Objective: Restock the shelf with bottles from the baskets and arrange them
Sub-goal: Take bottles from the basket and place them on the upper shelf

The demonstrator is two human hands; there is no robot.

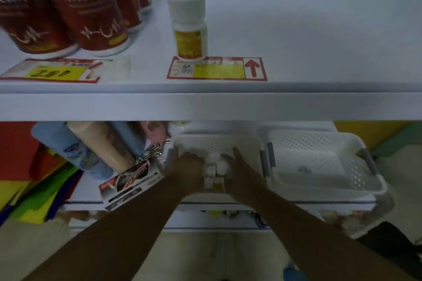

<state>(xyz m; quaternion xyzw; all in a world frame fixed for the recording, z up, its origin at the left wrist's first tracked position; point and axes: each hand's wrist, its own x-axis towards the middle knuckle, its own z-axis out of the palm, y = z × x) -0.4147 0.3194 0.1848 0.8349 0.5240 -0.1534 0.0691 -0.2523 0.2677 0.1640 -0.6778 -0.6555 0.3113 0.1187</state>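
Note:
A white perforated basket (pixel 217 143) sits on the lower shelf and holds several small white bottles (pixel 218 170). My left hand (pixel 186 172) and my right hand (pixel 243 174) are both inside the basket, pressed against the cluster of bottles from either side. Whether either hand has closed around a bottle is hidden. On the upper shelf (pixel 296 29) one small white bottle with a yellow label (pixel 188 29) stands upright behind a red-bordered price tag (pixel 217 68).
Several tall red-labelled bottles (pixel 75 11) stand at the upper shelf's left, with a yellow price tag (pixel 54 72) in front. A second white basket (pixel 319 159) sits right of the first. Blue and beige bottles (pixel 91 146) and a box (pixel 132 183) lie at the lower left.

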